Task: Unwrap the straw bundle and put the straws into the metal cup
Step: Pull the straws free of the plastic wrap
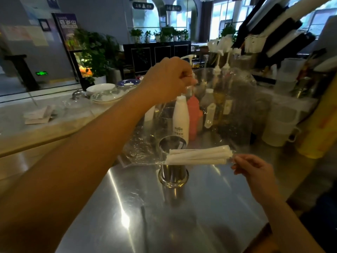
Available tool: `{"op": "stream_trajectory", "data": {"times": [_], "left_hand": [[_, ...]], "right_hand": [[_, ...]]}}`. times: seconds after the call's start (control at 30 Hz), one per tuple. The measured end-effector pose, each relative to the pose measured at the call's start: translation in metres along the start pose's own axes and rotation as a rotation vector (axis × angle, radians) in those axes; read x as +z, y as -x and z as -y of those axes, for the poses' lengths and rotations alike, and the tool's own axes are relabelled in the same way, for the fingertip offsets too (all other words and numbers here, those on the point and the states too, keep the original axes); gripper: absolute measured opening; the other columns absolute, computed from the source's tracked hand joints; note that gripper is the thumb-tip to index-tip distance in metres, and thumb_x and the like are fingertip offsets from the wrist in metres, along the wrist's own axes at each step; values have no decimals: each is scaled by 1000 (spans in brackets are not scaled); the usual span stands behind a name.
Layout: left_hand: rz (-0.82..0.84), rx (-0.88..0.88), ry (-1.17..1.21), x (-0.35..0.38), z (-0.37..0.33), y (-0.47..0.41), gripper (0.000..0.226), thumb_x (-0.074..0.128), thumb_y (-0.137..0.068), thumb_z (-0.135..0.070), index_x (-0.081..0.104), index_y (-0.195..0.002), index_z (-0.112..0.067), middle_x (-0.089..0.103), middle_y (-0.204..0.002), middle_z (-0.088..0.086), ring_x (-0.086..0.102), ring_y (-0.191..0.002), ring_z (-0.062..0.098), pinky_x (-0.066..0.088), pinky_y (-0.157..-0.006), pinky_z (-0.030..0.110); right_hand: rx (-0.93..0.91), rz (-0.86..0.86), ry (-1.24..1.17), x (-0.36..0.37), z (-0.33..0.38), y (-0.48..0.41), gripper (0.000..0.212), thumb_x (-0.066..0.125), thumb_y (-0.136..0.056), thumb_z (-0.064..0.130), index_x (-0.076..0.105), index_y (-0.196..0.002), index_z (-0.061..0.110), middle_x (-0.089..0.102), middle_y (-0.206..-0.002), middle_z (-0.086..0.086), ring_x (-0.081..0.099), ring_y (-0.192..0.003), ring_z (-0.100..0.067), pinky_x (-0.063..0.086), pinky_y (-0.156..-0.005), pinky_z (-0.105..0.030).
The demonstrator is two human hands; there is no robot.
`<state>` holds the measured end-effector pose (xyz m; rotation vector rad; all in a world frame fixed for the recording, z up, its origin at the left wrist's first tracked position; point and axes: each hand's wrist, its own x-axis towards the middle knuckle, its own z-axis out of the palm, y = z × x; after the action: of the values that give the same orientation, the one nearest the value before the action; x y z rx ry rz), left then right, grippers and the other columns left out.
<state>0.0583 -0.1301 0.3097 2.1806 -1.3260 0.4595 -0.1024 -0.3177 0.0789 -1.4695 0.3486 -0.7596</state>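
Observation:
A bundle of white paper-wrapped straws (198,155) lies level in the air, just above the rim of the metal cup (173,172) on the steel counter. My right hand (255,168) pinches the bundle's right end. My left hand (169,79) is raised high and shut on the clear plastic wrap (209,106), which stretches as a wide sheet from that hand down to the bundle. The wrap's lower edge (142,157) hangs left of the straws. The cup stands upright; its inside is partly hidden by the straws.
Behind the cup stand a white bottle (180,121), an orange bottle (194,117) and several clear bottles. White lidded containers (280,125) sit at the right, a yellow object (321,125) at the far right. Plates under a glass dome (105,94) rest on the left counter.

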Motion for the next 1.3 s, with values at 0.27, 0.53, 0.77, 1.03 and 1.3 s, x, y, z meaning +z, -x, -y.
{"op": "stream_trajectory", "data": {"times": [0.27, 0.53, 0.77, 1.03, 1.3], "left_hand": [[-25, 125, 73, 10, -36, -43, 26, 57, -88, -28, 63, -90, -3, 66, -86, 12, 64, -79, 23, 53, -83, 45], [-19, 248, 67, 26, -62, -75, 26, 55, -89, -28, 63, -91, -4, 66, -83, 11, 63, -73, 18, 50, -80, 34], [-48, 255, 96, 29, -52, -86, 23, 53, -90, -26, 62, -95, -5, 62, -82, 7, 58, -66, 11, 43, -69, 18], [-109, 257, 179, 20, -42, -91, 25, 54, -90, -24, 62, -96, -1, 65, -84, 11, 61, -66, 8, 49, -73, 16], [-81, 162, 198, 23, -2, -84, 22, 54, -90, -21, 61, -91, 0, 57, -68, -7, 56, -54, -7, 45, -58, 3]], "right_hand": [[-115, -161, 17, -43, 29, -12, 24, 59, -82, 10, 72, -77, 30, 72, -75, 7, 65, -66, -6, 54, -56, -16], [-211, -298, 22, -76, 52, -9, 17, 61, -82, 10, 71, -81, 23, 71, -70, 7, 63, -65, -6, 53, -58, -16], [-244, -309, 77, -76, 68, -12, 15, 59, -82, 11, 68, -81, 23, 70, -69, 14, 61, -68, -2, 52, -63, -15], [-279, -315, 77, -79, 97, -27, 9, 59, -83, 13, 66, -86, 18, 68, -72, 11, 61, -69, -5, 51, -62, -15], [-272, -279, 165, -63, 89, -42, 12, 62, -82, 15, 67, -83, 25, 70, -70, 17, 63, -67, 0, 51, -61, -11]]}}
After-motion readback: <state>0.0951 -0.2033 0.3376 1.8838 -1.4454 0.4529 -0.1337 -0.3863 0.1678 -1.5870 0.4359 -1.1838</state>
